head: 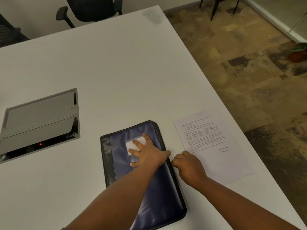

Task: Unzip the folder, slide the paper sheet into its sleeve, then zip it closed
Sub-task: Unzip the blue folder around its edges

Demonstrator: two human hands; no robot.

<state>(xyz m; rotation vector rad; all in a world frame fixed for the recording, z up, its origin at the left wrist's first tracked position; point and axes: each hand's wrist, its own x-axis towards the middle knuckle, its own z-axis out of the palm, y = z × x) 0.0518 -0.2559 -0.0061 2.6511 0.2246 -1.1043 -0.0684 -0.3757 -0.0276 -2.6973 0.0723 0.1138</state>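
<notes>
Folder, glossy navy vinyl, lies under flat-spread left hand; right hand fingers pinch its zipper edge.

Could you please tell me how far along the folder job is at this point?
Nothing looks finished yet. The blue folder lies closed on the white table. The left hand presses flat on its cover while the right hand, curled at the zipper edge, appears to be starting the unzip. The paper sheet still lies beside the folder, so sleeving and zipping closed remain.

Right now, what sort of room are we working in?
Probably an office meeting room: a large white table with a built-in cable box, black office chairs against it, and carpet tile flooring.
</notes>
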